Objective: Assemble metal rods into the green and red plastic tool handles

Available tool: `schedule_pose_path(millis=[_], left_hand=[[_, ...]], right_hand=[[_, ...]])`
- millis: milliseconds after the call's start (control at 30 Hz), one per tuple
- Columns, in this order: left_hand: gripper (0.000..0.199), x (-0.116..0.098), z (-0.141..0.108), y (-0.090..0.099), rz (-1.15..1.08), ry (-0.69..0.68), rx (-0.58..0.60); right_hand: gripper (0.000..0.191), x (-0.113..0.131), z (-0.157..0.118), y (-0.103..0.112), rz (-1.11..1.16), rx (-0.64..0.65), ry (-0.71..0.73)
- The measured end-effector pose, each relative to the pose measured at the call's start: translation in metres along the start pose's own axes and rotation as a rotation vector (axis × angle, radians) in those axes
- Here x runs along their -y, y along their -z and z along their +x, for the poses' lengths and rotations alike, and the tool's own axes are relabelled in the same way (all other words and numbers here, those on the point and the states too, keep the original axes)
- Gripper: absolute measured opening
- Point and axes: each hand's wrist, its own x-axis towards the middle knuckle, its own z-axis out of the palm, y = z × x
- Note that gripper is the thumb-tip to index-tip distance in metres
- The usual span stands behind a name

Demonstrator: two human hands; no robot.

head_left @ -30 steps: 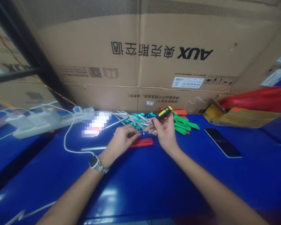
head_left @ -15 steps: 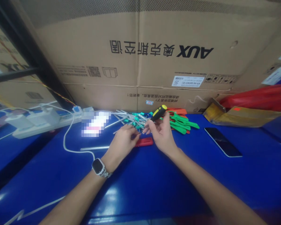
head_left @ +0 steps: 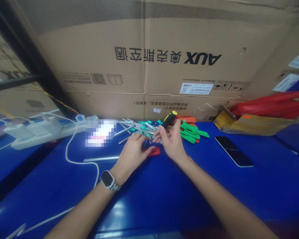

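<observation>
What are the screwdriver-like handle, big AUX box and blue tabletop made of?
Screwdriver-like handle: probably plastic, perhaps rubbery where black; smooth, moulded-looking, with bright yellow areas.
Big AUX box: matt brown cardboard, judging by its creases and printing.
Blue tabletop: glossy, with bright reflections; painted metal, plastic or laminate, I can't tell which.

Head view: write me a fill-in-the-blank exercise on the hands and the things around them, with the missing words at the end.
1. The right hand holds a tool with a black and ____ handle.
2. The watch is worn on the same arm as the ____ hand.
3. The table has a ____ top.
4. The big cardboard box carries the large Latin letters ____, printed upside down.

Missing words: yellow; left; blue; AUX.
</observation>
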Motion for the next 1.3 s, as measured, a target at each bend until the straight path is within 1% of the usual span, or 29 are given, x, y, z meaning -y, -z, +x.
schedule_pose_path(millis=[67, 100, 133, 233, 333, 433, 567, 800, 900, 1167, 1300], left_hand=[[0.04, -0.001, -0.001, -0.005, -0.03, -0.026, 0.036], [0.045, -0.001, -0.002, -0.008, -0.046, -0.041, 0.073], [0.044, -0.001, -0.003, -0.01, -0.061, -0.057, 0.114], [0.031, 0.004, -0.003, -0.014, -0.1, -0.07, 0.2], [0.025, 0.012, -0.002, -0.011, -0.148, -0.011, 0.235], [0.026, 0.019, 0.0, -0.006, -0.177, 0.04, 0.242], [0.026, 0.025, 0.001, -0.006, -0.173, 0.029, 0.229], [0.027, 0.026, 0.0, -0.009, -0.183, 0.04, 0.235], [0.028, 0.027, 0.0, -0.009, -0.185, 0.036, 0.234], [0.025, 0.028, -0.001, -0.011, -0.192, 0.035, 0.212], [0.025, 0.03, -0.002, -0.013, -0.206, 0.038, 0.203]], right_hand=[[0.032, 0.001, 0.003, 0.006, -0.022, -0.027, 0.005], [0.032, 0.002, 0.004, 0.009, -0.036, -0.033, 0.01], [0.032, 0.002, 0.005, 0.011, -0.05, -0.033, 0.015], [0.03, 0.003, 0.004, 0.013, -0.088, -0.01, 0.024], [0.03, 0.002, 0.001, 0.011, -0.115, 0.012, 0.028], [0.03, 0.0, -0.001, 0.008, -0.111, 0.027, 0.018], [0.031, -0.007, -0.002, 0.006, -0.092, 0.055, 0.005], [0.032, -0.012, -0.003, 0.005, -0.082, 0.078, -0.023], [0.032, -0.013, -0.003, 0.005, -0.106, 0.088, -0.015], [0.027, -0.006, -0.002, 0.006, -0.173, 0.177, -0.014], [0.029, 0.0, 0.004, 0.004, -0.093, 0.178, -0.071]])
